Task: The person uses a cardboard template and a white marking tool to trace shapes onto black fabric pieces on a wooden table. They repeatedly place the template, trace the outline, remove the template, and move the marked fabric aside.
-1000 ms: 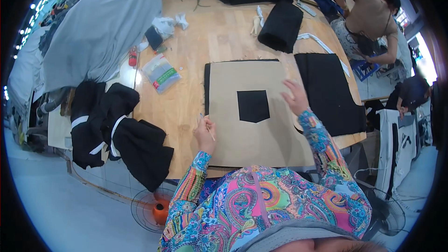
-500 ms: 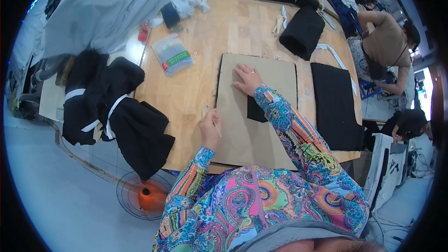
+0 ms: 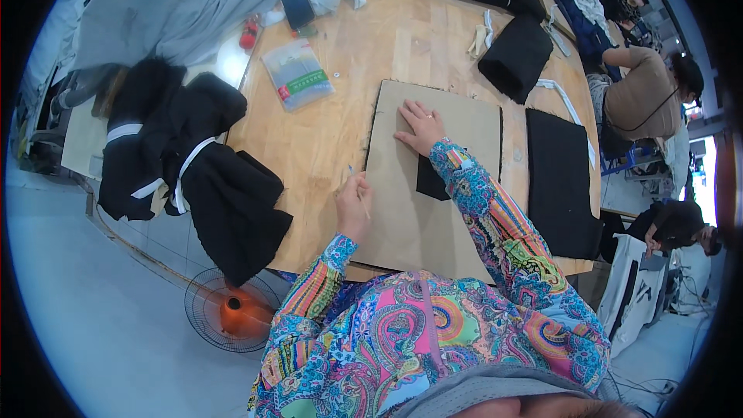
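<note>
A large flat brown card pattern lies on black cloth, whose frayed rim shows along the far and side edges. My right hand rests flat on the card's upper part, fingers spread. Close by, partly behind my right sleeve, a dark opening in the card shows black. My left hand is closed around a thin pencil-like marker. Its tip points away from me, beside the card's left edge; whether it touches the cloth I cannot tell.
On the wooden table lie a clear plastic packet, a folded black piece and a black roll. Tied black bundles hang at the left edge, above an orange fan. A seated person works at right.
The view has shifted slightly, so the table things sit a little to the right. Both hands keep about the same places on and beside the card.
</note>
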Tool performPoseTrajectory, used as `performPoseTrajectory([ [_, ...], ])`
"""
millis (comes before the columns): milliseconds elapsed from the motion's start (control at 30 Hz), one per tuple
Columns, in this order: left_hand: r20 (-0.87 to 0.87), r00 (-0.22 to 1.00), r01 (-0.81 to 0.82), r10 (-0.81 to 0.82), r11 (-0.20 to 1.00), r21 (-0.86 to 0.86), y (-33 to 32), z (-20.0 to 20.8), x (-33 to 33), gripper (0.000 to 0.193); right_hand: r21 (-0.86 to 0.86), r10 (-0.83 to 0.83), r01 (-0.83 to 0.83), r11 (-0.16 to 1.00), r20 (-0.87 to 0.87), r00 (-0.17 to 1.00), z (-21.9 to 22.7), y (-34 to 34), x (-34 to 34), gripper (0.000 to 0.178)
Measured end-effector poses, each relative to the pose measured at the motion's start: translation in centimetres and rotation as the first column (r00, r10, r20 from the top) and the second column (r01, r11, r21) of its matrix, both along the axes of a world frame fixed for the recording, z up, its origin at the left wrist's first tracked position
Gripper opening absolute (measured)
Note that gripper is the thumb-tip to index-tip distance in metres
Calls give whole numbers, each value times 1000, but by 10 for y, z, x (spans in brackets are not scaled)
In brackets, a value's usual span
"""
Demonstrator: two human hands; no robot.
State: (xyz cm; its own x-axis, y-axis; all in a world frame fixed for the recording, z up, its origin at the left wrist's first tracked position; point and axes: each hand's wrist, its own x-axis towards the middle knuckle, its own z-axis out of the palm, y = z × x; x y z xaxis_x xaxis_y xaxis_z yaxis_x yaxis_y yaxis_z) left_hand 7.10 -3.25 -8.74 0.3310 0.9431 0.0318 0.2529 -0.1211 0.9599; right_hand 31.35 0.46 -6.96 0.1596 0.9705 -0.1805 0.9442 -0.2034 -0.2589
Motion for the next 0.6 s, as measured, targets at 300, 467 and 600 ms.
performPoseTrajectory([
  [300, -7, 1000, -20, 20, 997, -78, -3, -2, -10, 14, -140, -58, 66, 988, 62, 996, 18, 6, -14, 65],
  [467, -185, 982, 12, -46, 983, -181, -41, 28, -51, 16, -194, -55, 68, 979, 70, 996, 21, 5, -10, 78],
  [600, -295, 952, 27, -84, 981, -194, -65, 40, -77, 18, -229, -20, 38, 973, 81, 997, 25, 5, -11, 99],
])
